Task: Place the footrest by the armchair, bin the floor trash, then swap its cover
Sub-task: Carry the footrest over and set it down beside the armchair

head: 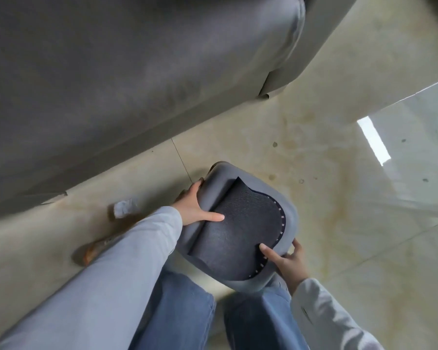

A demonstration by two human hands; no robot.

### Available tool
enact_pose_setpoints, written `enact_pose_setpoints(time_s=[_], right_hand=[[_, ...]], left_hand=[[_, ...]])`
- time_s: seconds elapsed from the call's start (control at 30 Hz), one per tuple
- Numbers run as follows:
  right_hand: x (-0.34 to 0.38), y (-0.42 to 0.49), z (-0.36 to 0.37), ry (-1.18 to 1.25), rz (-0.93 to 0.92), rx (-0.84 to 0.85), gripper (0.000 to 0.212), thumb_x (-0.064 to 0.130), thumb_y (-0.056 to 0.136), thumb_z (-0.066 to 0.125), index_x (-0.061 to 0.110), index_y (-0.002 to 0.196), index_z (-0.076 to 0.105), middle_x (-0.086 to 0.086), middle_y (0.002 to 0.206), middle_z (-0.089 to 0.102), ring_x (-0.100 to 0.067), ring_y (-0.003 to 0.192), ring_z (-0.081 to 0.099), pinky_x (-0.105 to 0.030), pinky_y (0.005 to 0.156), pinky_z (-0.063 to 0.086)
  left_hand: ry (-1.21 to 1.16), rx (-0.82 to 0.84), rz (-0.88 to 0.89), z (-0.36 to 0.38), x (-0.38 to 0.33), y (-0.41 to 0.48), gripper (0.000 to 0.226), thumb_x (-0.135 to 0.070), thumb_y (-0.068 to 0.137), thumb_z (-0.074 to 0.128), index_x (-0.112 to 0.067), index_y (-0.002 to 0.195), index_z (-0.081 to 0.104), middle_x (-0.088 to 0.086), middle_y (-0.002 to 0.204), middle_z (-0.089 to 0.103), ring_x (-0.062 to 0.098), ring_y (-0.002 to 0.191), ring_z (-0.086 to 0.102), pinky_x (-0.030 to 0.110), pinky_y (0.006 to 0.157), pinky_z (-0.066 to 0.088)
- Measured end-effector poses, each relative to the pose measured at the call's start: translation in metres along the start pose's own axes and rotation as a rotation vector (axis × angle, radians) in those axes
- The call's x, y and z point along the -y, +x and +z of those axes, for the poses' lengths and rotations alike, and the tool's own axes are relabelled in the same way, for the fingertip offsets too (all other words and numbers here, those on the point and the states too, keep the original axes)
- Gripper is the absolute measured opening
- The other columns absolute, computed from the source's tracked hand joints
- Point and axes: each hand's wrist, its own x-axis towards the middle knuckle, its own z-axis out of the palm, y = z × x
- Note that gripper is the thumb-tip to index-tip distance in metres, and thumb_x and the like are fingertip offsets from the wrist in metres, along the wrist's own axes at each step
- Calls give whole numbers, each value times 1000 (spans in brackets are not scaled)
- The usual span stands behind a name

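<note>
Footrest (238, 223) between both hands' grip

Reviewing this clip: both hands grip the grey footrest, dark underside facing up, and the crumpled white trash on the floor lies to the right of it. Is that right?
Not quite. The head view shows the crumpled white trash on the floor to the left of the footrest, near the armchair's base. The rest holds: the left hand and right hand both grip the footrest, dark underside facing up.

One grey footrest (238, 223), underside up, with one dark mesh panel (240, 231). Two hands: one left hand (195, 205), one right hand (287, 261). One grey armchair (124, 84). One crumpled scrap of trash (125, 207) on the floor (314, 147). One brown shoe (96, 250) shows.
</note>
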Motion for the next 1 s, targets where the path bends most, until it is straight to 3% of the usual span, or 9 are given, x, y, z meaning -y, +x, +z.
enact_pose_setpoints(time_s=[0.13, 0.2, 0.43, 0.6, 0.8, 1.0], right_hand=[[-9, 21, 6, 41, 38, -1, 90, 11, 70, 77, 14, 142, 24, -24, 120, 62, -34, 108, 62, -46, 96, 49], [-9, 27, 9, 51, 36, 0, 91, 10, 71, 77, 15, 143, 22, -23, 123, 61, -34, 111, 61, -47, 99, 47], [-14, 48, 16, 122, 48, 2, 90, 5, 72, 75, 14, 143, 22, -24, 126, 59, -35, 113, 60, -45, 96, 48], [-13, 59, 14, 123, 33, 16, 87, 4, 71, 75, 11, 142, 25, -24, 124, 60, -30, 100, 60, -37, 81, 50], [-13, 67, 15, 128, 5, 31, 87, 4, 72, 75, 11, 142, 23, -23, 124, 60, -29, 99, 60, -31, 73, 52], [-14, 61, 16, 163, -3, 7, 84, 6, 76, 71, 14, 143, 22, -20, 130, 56, -26, 103, 57, -37, 84, 47]], left_hand=[[16, 15, 6, -2, 0, 22, 118, -40, 62, 80, -29, 148, -1, 1, 157, 18, 22, 145, 18, 42, 119, 20], [26, 14, 19, -4, -1, 29, 118, -39, 63, 81, -29, 148, 0, 1, 157, 18, 22, 145, 19, 41, 119, 20], [41, 29, 40, -6, -1, 50, 118, -37, 62, 81, -27, 148, 0, -2, 158, 16, 20, 145, 19, 41, 119, 20], [39, 31, 41, -5, -2, 60, 118, -36, 63, 82, -26, 148, 1, 0, 157, 19, 21, 144, 21, 40, 119, 21], [21, 20, 55, -6, -2, 68, 117, -35, 63, 81, -27, 148, 2, 0, 157, 18, 20, 145, 19, 38, 119, 20], [-7, 44, 63, -5, 1, 66, 118, -37, 64, 80, -27, 148, -1, -3, 159, 13, 18, 146, 16, 37, 120, 18]])
